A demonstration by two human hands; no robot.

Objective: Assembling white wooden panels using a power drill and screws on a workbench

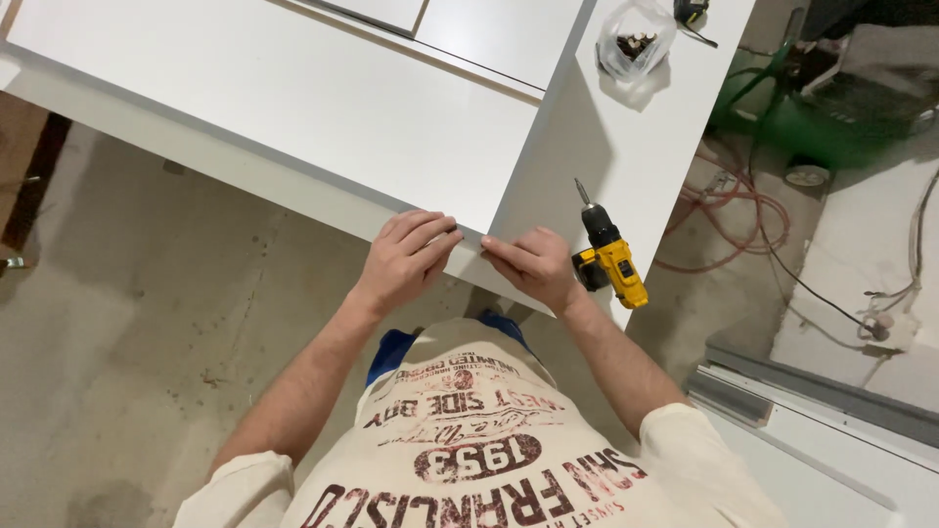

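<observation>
White panel (293, 108) lies flat on top of a white worktop (626, 166), its near corner at about the middle of the head view, right where both hands meet. Left hand (403, 259) rests palm down on the panel's near edge, fingers held together and pointing right toward the corner, fingertips (445, 233) touching the panel surface. Right hand (533, 266) comes in from the other side, fingers together and pointing left, fingertips (492, 244) pressed at the corner edge, nearly meeting the left fingertips; cannot tell if anything small is pinched between them. Neither hand grips a tool. Yellow-and-black cordless drill (608, 256) lies on the worktop just beside the right hand, bit pointing away from the person. Clear plastic bag (636, 41) with small dark pieces inside, likely screws, sits on the far part of the worktop, well apart from the hands. A second white panel (489, 34) lies beyond the first, a thin brown gap between them. Red hose (729, 210) and black cable (792, 279) coil on the concrete floor (127, 362) to the right. Person wears a cream printed T-shirt (479, 450).
</observation>
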